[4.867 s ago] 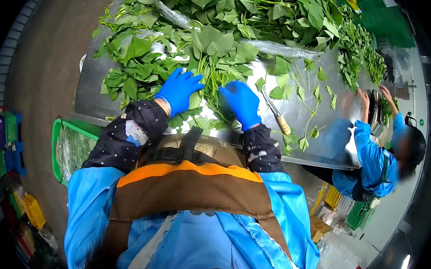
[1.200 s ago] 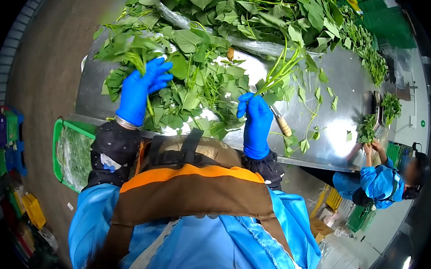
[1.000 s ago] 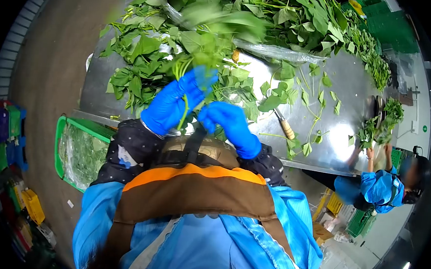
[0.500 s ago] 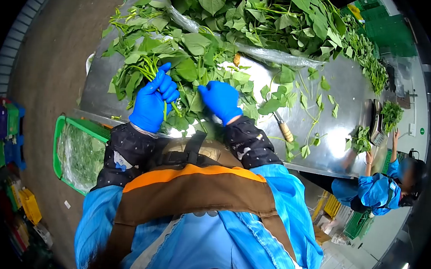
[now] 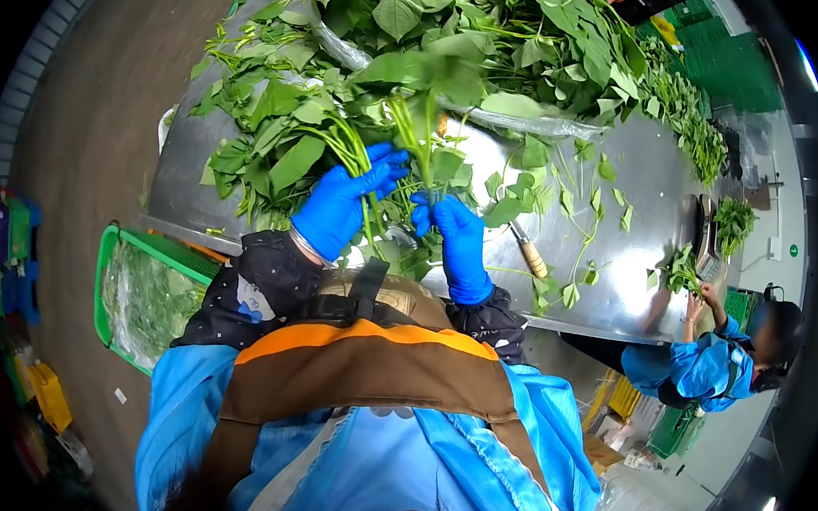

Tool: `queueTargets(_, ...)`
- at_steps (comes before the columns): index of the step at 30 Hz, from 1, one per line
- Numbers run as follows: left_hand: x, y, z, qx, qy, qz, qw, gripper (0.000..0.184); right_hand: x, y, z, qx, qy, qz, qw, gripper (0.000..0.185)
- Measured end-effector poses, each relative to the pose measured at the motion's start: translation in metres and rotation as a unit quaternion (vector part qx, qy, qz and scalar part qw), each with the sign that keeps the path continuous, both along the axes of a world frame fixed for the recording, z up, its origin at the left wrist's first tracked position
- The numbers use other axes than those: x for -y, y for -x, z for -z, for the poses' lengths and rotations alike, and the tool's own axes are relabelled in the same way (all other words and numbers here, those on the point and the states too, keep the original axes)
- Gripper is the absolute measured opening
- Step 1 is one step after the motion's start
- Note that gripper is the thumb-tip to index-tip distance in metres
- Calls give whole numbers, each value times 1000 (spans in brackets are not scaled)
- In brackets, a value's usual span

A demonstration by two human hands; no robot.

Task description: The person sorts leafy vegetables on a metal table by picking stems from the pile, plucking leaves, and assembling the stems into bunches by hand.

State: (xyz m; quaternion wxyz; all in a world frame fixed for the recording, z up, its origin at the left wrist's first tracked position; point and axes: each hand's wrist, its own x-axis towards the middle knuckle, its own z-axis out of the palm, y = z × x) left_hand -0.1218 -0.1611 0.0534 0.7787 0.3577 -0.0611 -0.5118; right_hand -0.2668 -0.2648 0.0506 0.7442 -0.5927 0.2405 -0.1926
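Note:
Both of my hands wear blue gloves. My left hand (image 5: 342, 206) is closed round a bunch of sweet potato greens (image 5: 343, 144), whose cut stem ends stick out below the palm. Beside it, my right hand (image 5: 458, 244) pinches a few more leafy stems (image 5: 422, 142) upright, their tops smeared by motion. Loose greens (image 5: 278, 107) lie on the metal table around and beyond the left hand. A knife with a wooden handle (image 5: 533, 259) rests on the table to the right of my right hand, its blade partly under leaves.
A large heap of greens (image 5: 535, 38) on clear plastic (image 5: 520, 119) covers the table's (image 5: 653, 167) far side. A green crate (image 5: 106, 284) lined with plastic stands at lower left. At right, a co-worker (image 5: 706, 367) handles greens beside a scale (image 5: 707, 241).
My right hand has turned upward and now holds leafy stems lifted off the table. My left hand has moved right with its bunch. The co-worker's hands have come together.

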Motion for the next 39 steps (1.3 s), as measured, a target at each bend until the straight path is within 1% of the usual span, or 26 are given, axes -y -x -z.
queueTargets(4,0,0,1,-26,33,29,999,42,-9,0,13,-45,-59,-51,996,25)
queueTargets(5,2,1,1,-2,15,10,1000,40,-10,1,14,-56,-46,-74,995,22)
queueTargets(8,-2,-1,8,18,-28,23,999,38,-13,-9,13,-54,52,-27,997,22)
queueTargets(9,-3,0,6,8,-36,47,998,37,-7,-10,22,-87,31,-33,995,23)
queueTargets(12,-1,4,9,10,-26,31,999,35,-13,-18,10,-46,-11,6,999,24)
queueTargets(13,-2,3,4,-18,-40,27,999,34,-10,-15,11,-88,52,6,995,20)
queueTargets(16,-6,-5,9,-66,-34,-35,997,34,-6,-3,-8,-98,49,-27,994,9)
queueTargets(17,-7,-5,15,-61,-26,-1,998,33,-8,0,-5,-80,53,-44,994,7)
queueTargets(20,-8,0,25,-65,-45,-19,997,31,-15,12,-11,-38,114,-64,991,11)
queueTargets(21,-8,-7,31,-62,-34,-54,996,32,-18,21,-13,-76,67,-93,991,9)
queueTargets(22,-10,-21,36,-59,-23,-89,994,33,-27,28,-14,20,72,-88,993,9)
queueTargets(23,-16,-40,37,-77,-19,-93,992,35,-25,37,-15,39,71,-127,989,9)
queueTargets(24,-15,-48,29,-72,-39,-133,988,34,-18,44,-16,59,70,-164,982,13)
queueTargets(25,-16,-50,20,-60,-23,-107,992,34,-10,46,-10,117,-64,-69,989,22)
queueTargets(26,-20,-48,16,-49,-8,-81,995,34,0,45,2,170,-197,30,965,33)
queueTargets(27,-20,-41,13,-47,3,-46,998,34,5,34,-2,220,-323,133,911,45)
queueTargets(28,-18,-33,9,-43,18,-9,999,34,16,24,-13,195,-298,74,932,48)
queueTargets(30,-14,-18,6,-63,22,24,998,34,28,1,1,84,-246,-29,965,46)
queueTargets(32,-12,-10,11,-64,18,52,996,34,21,-19,5,52,-188,-97,976,41)
queueTargets(33,-12,-8,15,-75,21,59,995,33,13,-28,2,37,-156,-72,985,33)
queueTargets(36,-13,-1,18,-110,20,82,990,33,10,-42,-2,58,-251,-100,961,28)
queueTargets(37,-14,0,19,-103,7,90,991,32,8,-43,4,68,-302,-56,949,23)
queueTargets(39,-14,2,13,-91,-27,62,994,33,8,-39,0,24,-247,-36,968,20)
